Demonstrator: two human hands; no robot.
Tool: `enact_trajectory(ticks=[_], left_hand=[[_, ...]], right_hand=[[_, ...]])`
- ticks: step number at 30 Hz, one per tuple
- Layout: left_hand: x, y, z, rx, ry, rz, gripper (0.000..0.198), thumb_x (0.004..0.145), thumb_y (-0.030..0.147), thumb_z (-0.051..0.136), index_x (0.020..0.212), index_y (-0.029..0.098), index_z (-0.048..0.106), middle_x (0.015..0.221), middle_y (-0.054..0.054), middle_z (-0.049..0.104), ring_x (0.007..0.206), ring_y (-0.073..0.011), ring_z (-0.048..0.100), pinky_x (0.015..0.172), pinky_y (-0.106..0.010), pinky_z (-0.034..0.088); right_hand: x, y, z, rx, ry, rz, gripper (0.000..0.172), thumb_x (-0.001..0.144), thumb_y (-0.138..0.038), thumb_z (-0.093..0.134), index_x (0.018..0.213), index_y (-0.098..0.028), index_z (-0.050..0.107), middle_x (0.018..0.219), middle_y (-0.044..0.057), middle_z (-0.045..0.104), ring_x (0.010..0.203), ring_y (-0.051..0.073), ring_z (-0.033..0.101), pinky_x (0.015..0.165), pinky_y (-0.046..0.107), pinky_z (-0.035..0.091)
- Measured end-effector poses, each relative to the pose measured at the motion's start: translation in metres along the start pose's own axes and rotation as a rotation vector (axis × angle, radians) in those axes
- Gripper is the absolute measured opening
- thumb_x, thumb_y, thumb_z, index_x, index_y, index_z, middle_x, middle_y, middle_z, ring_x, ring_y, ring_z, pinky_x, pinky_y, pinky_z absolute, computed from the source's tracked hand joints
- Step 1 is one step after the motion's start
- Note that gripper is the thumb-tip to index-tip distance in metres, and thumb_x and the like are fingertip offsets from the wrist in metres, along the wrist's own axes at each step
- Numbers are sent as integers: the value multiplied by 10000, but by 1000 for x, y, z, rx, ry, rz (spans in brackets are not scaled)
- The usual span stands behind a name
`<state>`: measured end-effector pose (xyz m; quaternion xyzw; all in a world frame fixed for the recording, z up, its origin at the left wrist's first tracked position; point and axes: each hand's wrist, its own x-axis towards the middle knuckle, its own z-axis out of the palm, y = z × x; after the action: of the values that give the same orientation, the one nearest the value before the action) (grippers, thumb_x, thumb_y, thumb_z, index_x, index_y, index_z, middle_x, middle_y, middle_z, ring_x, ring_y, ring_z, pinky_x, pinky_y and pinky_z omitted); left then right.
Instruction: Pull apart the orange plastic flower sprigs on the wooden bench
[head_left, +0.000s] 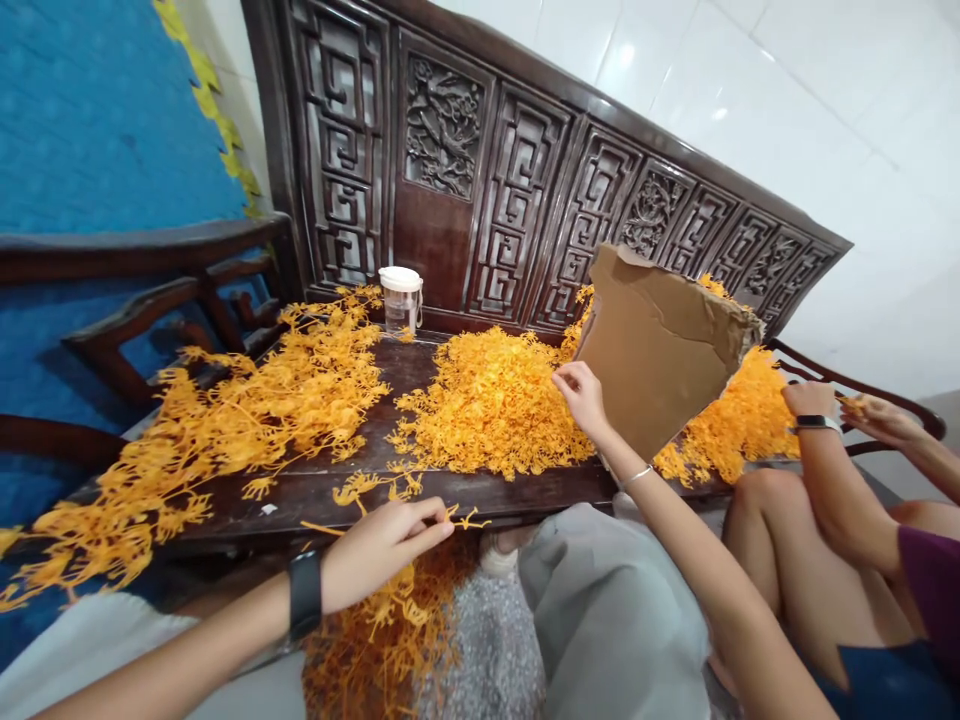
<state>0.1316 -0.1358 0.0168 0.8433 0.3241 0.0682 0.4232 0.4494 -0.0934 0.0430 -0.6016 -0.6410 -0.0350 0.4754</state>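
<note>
My left hand, with a black band on its wrist, is closed in a pinch on a small orange plastic sprig at the front edge of the dark wooden bench. A bunch of orange sprigs lies on my lap below it. My right hand, a thin bracelet on its wrist, reaches out to the loose pile of orange pieces in the middle of the bench. Its fingers are curled together, pinching into the pile's right edge.
Long orange branches spread over the bench's left side. A clear jug with a white lid stands at the carved backrest. A torn cardboard sheet leans beside another orange heap. Another person sits on the right, their hands near the armrest.
</note>
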Motion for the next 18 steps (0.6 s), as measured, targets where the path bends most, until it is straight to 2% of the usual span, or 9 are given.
enact_trajectory(ticks=[5,8,13,16,18], left_hand=[[-6,4,-1,-4,-1,19,355,835,501,351,723,196,495,480,79,277,476,-112,283,486,-225,186],[-8,6,-3,-8,20,26,356,840,491,354,721,193,508,483,78,280,479,-111,288,486,-223,190],[-9,4,-9,-111,66,30,327,840,480,369,738,201,504,465,86,317,444,-106,327,467,-208,239],[-9,3,-15,-204,80,12,302,849,476,361,787,208,486,401,103,337,389,-103,346,457,-202,288],[-8,4,-20,-240,116,-6,292,849,473,368,845,209,492,395,106,370,365,-98,342,434,-197,297]], right_hand=[[28,-25,19,25,175,-41,163,792,-295,526,728,-166,603,807,42,541,766,145,515,706,276,427],[47,-33,27,13,210,-34,163,787,-289,530,726,-162,612,836,56,518,815,154,503,756,286,425],[69,-29,39,-76,133,36,171,775,-292,539,731,-151,624,945,87,486,921,188,479,818,331,394],[63,-27,41,-240,73,47,183,800,-290,510,857,-162,628,1048,99,486,999,224,459,873,416,322],[51,-32,39,-322,30,-8,208,827,-271,477,963,-176,602,1117,107,480,1056,241,441,885,444,289]])
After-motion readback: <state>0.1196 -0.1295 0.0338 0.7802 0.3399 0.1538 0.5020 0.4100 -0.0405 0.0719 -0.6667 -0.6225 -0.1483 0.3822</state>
